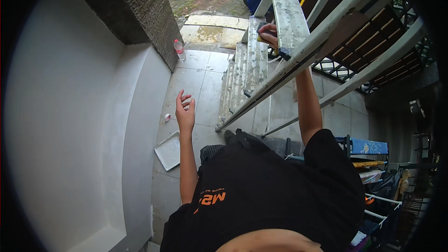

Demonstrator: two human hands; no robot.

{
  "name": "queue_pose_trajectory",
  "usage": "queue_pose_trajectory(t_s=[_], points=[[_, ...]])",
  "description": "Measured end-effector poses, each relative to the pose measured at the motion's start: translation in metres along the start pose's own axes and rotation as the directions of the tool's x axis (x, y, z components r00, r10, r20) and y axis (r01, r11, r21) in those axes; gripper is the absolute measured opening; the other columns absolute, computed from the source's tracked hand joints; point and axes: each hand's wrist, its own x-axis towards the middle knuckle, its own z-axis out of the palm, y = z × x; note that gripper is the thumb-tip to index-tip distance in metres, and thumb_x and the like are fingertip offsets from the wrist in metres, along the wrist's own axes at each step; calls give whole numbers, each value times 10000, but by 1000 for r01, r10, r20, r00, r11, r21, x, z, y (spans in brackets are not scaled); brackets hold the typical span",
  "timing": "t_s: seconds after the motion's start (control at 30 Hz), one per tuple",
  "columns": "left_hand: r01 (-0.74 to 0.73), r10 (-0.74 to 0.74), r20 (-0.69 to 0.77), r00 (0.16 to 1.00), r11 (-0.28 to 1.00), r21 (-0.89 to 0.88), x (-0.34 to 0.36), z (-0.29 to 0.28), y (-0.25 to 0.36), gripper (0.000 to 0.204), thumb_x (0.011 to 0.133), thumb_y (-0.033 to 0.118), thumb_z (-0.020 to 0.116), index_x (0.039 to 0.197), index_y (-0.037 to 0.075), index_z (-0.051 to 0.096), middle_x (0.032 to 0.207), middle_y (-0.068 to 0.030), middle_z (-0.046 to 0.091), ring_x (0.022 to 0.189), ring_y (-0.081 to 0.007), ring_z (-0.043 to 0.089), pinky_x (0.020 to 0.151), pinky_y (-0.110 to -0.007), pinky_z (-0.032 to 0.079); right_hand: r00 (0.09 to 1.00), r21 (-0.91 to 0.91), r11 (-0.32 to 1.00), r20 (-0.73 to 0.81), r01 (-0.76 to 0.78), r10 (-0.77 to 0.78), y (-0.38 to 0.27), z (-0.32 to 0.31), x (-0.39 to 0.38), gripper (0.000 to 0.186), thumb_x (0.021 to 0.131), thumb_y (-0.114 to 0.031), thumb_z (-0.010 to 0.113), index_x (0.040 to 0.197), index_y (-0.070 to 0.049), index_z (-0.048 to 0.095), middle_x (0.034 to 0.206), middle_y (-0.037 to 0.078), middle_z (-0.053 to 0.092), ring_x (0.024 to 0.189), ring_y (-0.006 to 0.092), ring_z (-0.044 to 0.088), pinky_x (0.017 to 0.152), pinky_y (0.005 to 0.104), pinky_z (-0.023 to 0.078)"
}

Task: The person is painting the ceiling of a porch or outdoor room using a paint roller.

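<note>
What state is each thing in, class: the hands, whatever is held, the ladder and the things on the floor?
Left grip: empty, fingers loosely curled
Right grip: closed around the block
Block: held, partly hidden
Stepladder: standing unfolded, spattered
Bottle: upright, red cap on
Tray: lying on the tiles, stained

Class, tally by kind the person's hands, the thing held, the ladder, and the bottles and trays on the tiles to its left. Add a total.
Hands: 2 (left hand, right hand)
Held sponge-like pad: 1
Ladder: 1
Bottle: 1
Tray: 1
Total: 6
</note>
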Motion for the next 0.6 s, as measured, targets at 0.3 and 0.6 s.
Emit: queue_pose_trajectory(t_s=[0.3,0.6], points=[[-389,462,1,887,745,542,40,116,56,942,569,222,771,1374,216,282,1370,-111,276,1216,-340,295,1000,-469,246,928,225,964,368,-143,52,25,-11,-3,125,855,-117,621,965,-69,585,852,42,613,769,67,578,698,172,469],[-253,271,117,955,956,-150,95,141,23,365,773,-130,401,1057,20,574,886,-94,637,806,-147,588,760,-256,461,974,-141,966,41,-216,224,-36,-32,-23,288,741,-246,745,949,-77,640,852,44,627,782,100,584,759,247,482]])
